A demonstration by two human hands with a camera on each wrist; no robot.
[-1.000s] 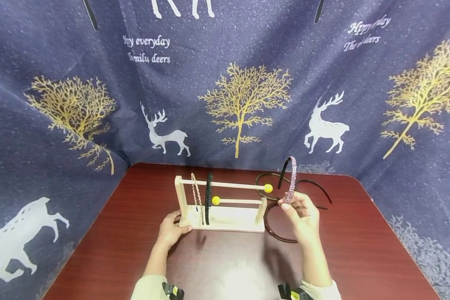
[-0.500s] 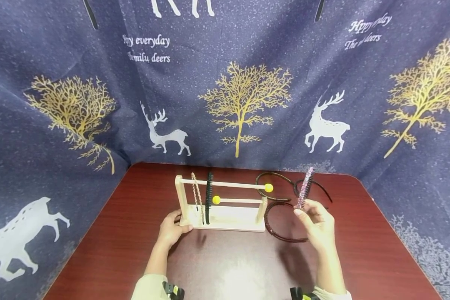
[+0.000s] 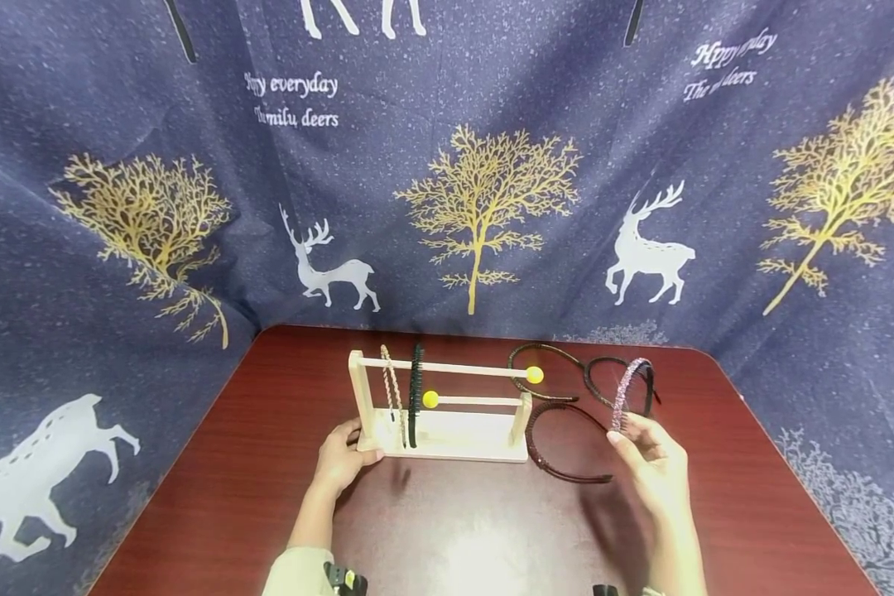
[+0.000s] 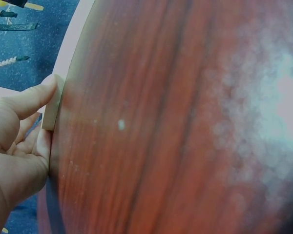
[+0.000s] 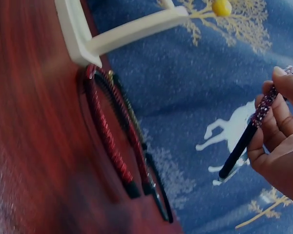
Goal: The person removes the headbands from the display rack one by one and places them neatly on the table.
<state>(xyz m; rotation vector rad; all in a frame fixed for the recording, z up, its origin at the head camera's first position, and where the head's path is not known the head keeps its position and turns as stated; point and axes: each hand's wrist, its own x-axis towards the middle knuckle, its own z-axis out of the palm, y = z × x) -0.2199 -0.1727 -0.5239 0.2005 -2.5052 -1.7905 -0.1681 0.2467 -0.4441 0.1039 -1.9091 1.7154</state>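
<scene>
A pale wooden rack [image 3: 462, 451] with two bars, each tipped by a yellow ball, stands mid-table. My left hand [image 3: 340, 457] grips the left end of its base, thumb on the front edge, as the left wrist view also shows. On the upper bar hang a braided beige headband [image 3: 392, 385] and a black headband [image 3: 415, 393]. Right of the rack, my right hand [image 3: 656, 463] pinches a sparkly pink-purple headband [image 3: 622, 395] above the table. In the right wrist view its black end [image 5: 237, 148] points down past the fingers.
Beside the rack's right end lie a dark red headband [image 3: 544, 463], a dark headband with a gold tint [image 3: 544, 346] and a black headband [image 3: 596, 389]. A patterned blue cloth [image 3: 432, 248] hangs behind the reddish-brown table [image 3: 216, 497].
My right hand has moved right, away from the rack, carrying the sparkly headband lower and turning it on the way. My left hand and the rack have stayed put.
</scene>
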